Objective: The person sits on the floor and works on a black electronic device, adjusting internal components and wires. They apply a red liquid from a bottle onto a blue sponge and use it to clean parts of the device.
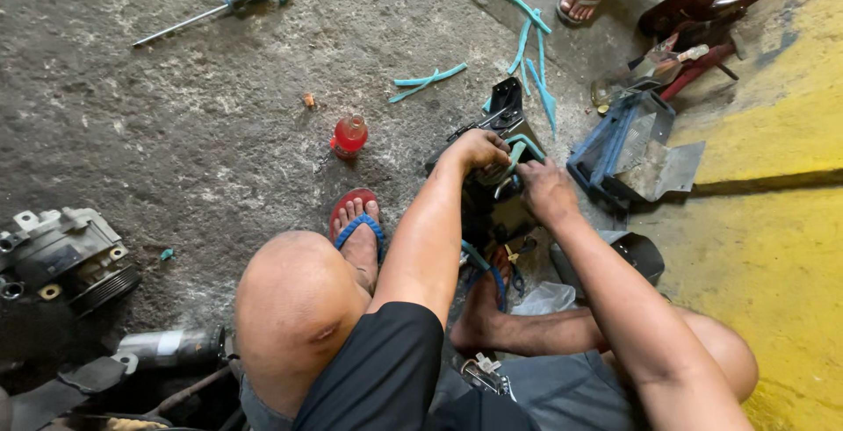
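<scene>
your knees frame the black part [492, 194] — your left hand [479, 147] grips its top, your right hand [544, 190] pinches a teal strip [520, 152] on it; red bottle [349, 136] lies left of it.

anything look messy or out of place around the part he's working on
Yes: teal strips lie scattered over the concrete floor beyond the black part that both hands, left hand and right hand, grip. A screwdriver lies off at far left.

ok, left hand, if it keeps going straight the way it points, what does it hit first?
Probably the black part standing just beyond the left hand, then the teal strips on the floor. Depth is unclear.
</scene>
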